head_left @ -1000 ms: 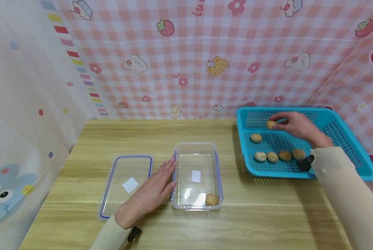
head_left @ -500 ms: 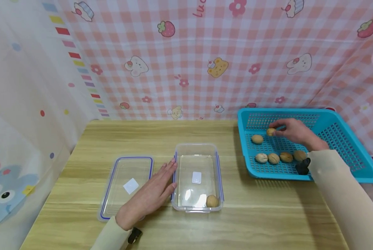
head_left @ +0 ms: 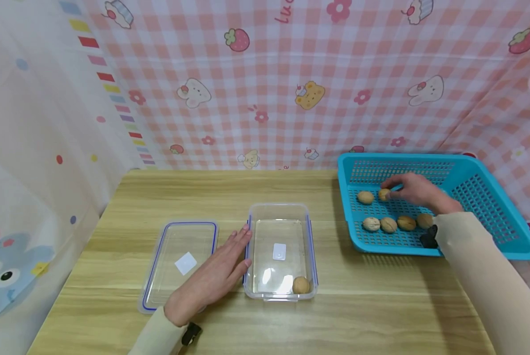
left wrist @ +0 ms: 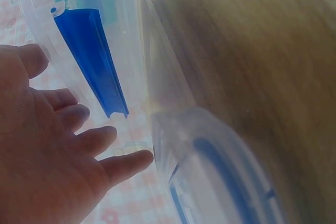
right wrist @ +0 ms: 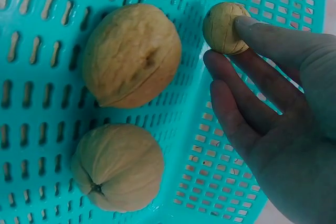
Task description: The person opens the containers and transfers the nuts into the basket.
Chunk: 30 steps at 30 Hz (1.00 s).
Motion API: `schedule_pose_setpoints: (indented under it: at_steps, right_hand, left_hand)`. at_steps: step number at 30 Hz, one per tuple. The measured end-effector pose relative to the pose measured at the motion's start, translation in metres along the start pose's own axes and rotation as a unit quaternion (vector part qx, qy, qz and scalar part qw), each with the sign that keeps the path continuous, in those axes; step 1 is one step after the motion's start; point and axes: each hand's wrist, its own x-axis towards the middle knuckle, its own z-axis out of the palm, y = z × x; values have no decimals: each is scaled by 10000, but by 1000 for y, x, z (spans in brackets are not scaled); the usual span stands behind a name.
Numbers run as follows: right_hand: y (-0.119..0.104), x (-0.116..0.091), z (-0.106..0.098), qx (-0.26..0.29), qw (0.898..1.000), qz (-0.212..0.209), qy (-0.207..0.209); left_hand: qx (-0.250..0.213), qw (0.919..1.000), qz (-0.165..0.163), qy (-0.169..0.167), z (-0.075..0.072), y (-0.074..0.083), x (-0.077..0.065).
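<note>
With thumb and fingers my right hand (head_left: 417, 191) pinches a walnut (right wrist: 224, 28) low inside the blue plastic basket (head_left: 491, 207). Another walnut (head_left: 365, 197) lies just left of it, and several more, such as this walnut (head_left: 388, 225), form a row along the basket's near side. My left hand (head_left: 213, 273) has its fingers extended and rests against the left side of a clear plastic container (head_left: 279, 227). One walnut (head_left: 301, 285) sits in the container's near right corner. In the left wrist view a blue clip (left wrist: 89, 56) on the container's side shows beside the fingers.
A clear lid (head_left: 167, 266) with a blue seal lies left of the container, partly beneath the left hand and forearm. All stand on a wooden table (head_left: 349, 320). A checked cloth (head_left: 265, 84) hangs behind the table.
My right hand has lowered the pinched walnut toward the basket floor, beside the other far walnut. The left hand stays at the container.
</note>
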Motion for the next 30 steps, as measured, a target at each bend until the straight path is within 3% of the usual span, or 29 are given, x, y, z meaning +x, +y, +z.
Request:
schedule_pose_setpoints:
  at_steps: [19,30]
  right_hand:
    - [3,4,4,129,9991,-206,-338]
    - [0,1,3,352,9975,-232,-566]
  left_hand:
    - [36,9997,194,141,0,-2,0]
    - [59,10000,64,44,0,-1,0]
